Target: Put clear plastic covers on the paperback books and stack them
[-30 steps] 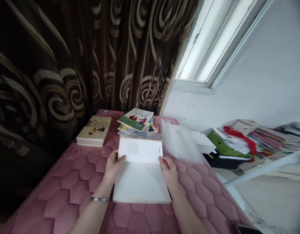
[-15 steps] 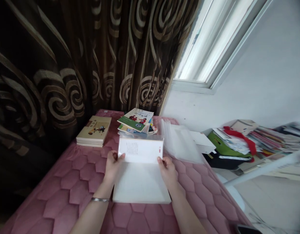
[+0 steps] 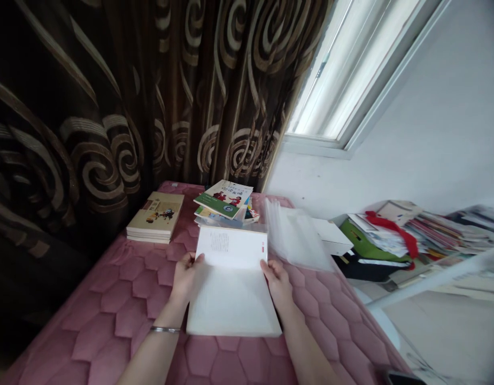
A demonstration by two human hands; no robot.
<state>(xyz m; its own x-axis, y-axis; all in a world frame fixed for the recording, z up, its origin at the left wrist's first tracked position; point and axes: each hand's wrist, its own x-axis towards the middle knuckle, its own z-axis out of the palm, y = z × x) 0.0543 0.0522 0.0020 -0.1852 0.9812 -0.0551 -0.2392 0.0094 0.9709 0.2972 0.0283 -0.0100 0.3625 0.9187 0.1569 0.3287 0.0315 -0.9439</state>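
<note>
A white book [image 3: 231, 297] lies on the pink quilted surface [image 3: 122, 315] in front of me, its cover flap [image 3: 233, 247] with small print folded up at the far end. My left hand [image 3: 185, 275] grips the book's left edge where the flap folds. My right hand [image 3: 278, 279] grips the right edge at the same fold. A thin clear plastic sleeve seems to lie over the flap's far edge. A bracelet circles my left wrist.
A stack of tan books [image 3: 156, 216] sits at the far left, a pile of colourful books [image 3: 225, 203] behind the white book. Clear plastic sleeves [image 3: 297, 235] lie to the right. A heap of papers with a red strap [image 3: 395, 232] lies beyond the edge. Dark patterned curtains hang behind.
The hands and book have hardly moved; the camera has shifted slightly, and the flap looks a little more raised than before.
</note>
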